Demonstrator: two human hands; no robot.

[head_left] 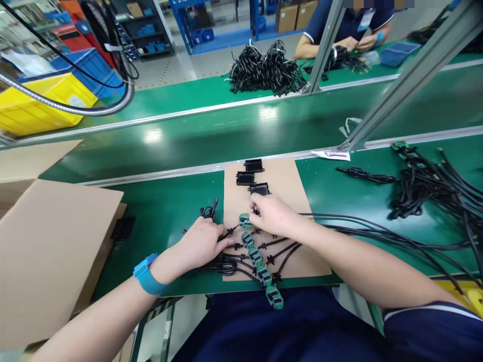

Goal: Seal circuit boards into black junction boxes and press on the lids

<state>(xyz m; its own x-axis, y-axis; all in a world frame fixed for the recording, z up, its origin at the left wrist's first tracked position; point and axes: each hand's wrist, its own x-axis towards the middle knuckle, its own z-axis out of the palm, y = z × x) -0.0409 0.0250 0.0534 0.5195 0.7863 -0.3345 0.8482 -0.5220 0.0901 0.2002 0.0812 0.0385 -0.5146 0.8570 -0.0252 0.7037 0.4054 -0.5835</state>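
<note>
My left hand [204, 245] is closed around a bundle of black cables [226, 264], with its thumb pointing towards the middle. A small green circuit board [245, 220] with a cable on it lies at the fingertips of my right hand [269, 213], which is bent in a pinch at its right edge. Just beyond those fingers are black plastic housings [259, 189], open side up. Below both hands runs a slanting row of joined green circuit boards [264, 274], with cables leading off to either side. My palms hide part of the cables.
A cardboard sheet [302, 241] lies under the work. At left stands an open cardboard box [56, 241]; at right lies a heap of black cables [415, 191]. A metal post [400, 85] rises behind. Across the bench a person [320, 30] handles cables.
</note>
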